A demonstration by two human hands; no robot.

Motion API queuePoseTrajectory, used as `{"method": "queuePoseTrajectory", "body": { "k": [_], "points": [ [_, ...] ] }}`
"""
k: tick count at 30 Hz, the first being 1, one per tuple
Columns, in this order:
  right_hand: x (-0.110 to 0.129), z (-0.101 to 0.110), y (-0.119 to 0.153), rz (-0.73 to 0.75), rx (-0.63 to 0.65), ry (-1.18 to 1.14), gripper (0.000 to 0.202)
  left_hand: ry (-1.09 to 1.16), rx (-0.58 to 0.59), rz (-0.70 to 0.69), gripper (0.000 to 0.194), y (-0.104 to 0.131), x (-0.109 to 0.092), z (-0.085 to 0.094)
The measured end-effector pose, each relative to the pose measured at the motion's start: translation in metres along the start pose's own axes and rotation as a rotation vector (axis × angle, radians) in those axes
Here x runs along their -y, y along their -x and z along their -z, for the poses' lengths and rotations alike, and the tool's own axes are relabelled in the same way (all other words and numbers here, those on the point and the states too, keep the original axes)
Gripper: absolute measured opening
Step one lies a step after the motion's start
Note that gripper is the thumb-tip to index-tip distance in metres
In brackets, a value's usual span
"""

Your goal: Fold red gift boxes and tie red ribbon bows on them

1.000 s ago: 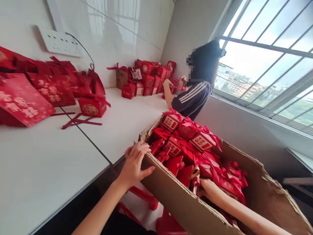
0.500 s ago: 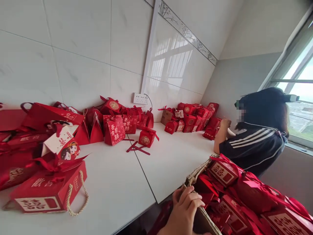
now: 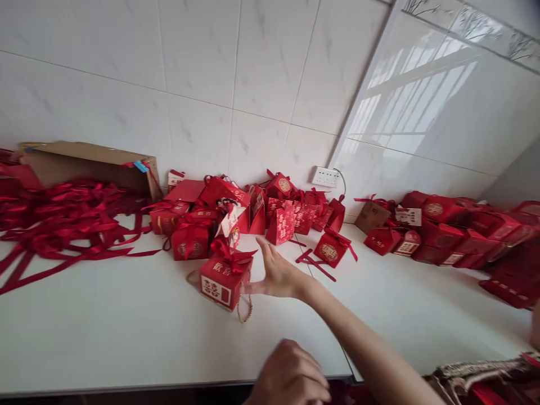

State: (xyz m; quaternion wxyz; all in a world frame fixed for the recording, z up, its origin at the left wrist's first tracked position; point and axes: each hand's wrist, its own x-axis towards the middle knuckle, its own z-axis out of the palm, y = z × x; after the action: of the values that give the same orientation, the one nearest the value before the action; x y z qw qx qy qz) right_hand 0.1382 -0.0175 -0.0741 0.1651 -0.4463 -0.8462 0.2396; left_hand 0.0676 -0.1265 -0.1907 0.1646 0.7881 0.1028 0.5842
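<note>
A red gift box with a bow on top, a gold double-happiness label and rope handles stands on the white table. Just to its right is my right hand, thumb and fingers spread, holding nothing. The thumb tip reaches the box's right side by the rope handle; whether it touches I cannot tell. At the table's front edge my left hand is blurred, its fingers curled in. Anything inside them is hidden. Behind the gift box stands another red box with a round gold emblem.
A heap of red ribbons spills from a cardboard box at left. Several red bags line the wall below a power strip. Stacked red boxes stand at right. A carton edge shows at lower right.
My view has swung left, bringing the ribbon heap in and leaving the other person almost wholly outside it. The hand on the carton's edge has let go. My right arm now stretches across to the gift box.
</note>
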Motion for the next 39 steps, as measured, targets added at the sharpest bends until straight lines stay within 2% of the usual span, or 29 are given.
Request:
{"method": "queuePoseTrajectory", "body": {
  "k": [2,4,7,9,11,12,14,17,21,23,25,27,29,31,35,39],
  "points": [
    [0.007,-0.029,-0.018,0.037,-0.021,-0.074,0.108,-0.263,-0.188,0.123,0.023,0.007,-0.004,0.048],
    [0.014,-0.049,-0.01,-0.035,-0.095,-0.124,0.102,-0.485,-0.383,0.381,0.026,0.014,-0.005,0.085],
    [0.024,-0.059,0.034,-0.211,-0.212,-0.199,0.105,-0.518,-0.56,0.738,0.035,0.022,-0.005,0.119],
    [0.027,-0.053,0.068,-0.261,-0.139,-0.374,0.099,-0.415,-0.607,0.86,0.039,0.023,-0.005,0.128],
    [0.026,-0.042,0.093,-0.294,-0.074,-0.536,0.077,-0.307,-0.579,0.908,0.045,0.019,-0.006,0.13],
    [0.024,-0.036,0.1,-0.319,-0.103,-0.551,0.066,-0.257,-0.537,0.926,0.048,0.016,-0.005,0.128],
    [0.014,-0.026,0.103,-0.371,-0.24,-0.469,0.051,-0.181,-0.434,0.974,0.051,0.008,-0.003,0.124],
    [-0.002,-0.022,0.092,-0.35,-0.359,-0.34,0.044,-0.109,-0.305,1.023,0.054,-0.002,0.006,0.118],
    [-0.012,-0.027,0.078,-0.259,-0.298,-0.393,0.046,0.03,-0.031,0.967,0.053,-0.019,0.018,0.118],
    [-0.012,-0.029,0.078,-0.253,-0.26,-0.453,0.046,-0.076,0.034,0.918,0.051,-0.033,0.02,0.12],
    [-0.012,-0.031,0.08,-0.257,-0.249,-0.537,0.044,-0.273,0.024,0.909,0.043,-0.049,0.02,0.121],
    [-0.012,-0.032,0.083,-0.265,-0.262,-0.643,0.041,-0.382,0.061,0.963,0.033,-0.064,0.018,0.121],
    [-0.014,-0.033,0.085,-0.269,-0.273,-0.763,0.039,-0.376,0.128,1.032,0.03,-0.072,0.015,0.118],
    [-0.016,-0.035,0.085,-0.265,-0.261,-0.87,0.038,-0.339,0.112,1.062,0.031,-0.072,0.01,0.114],
    [-0.021,-0.039,0.086,-0.281,-0.246,-0.978,0.038,-0.258,-0.109,1.133,0.035,-0.055,-0.001,0.103],
    [-0.028,-0.046,0.088,-0.277,-0.244,-1.064,0.038,-0.069,-0.286,1.219,0.037,-0.039,-0.003,0.094]
  ]
}}
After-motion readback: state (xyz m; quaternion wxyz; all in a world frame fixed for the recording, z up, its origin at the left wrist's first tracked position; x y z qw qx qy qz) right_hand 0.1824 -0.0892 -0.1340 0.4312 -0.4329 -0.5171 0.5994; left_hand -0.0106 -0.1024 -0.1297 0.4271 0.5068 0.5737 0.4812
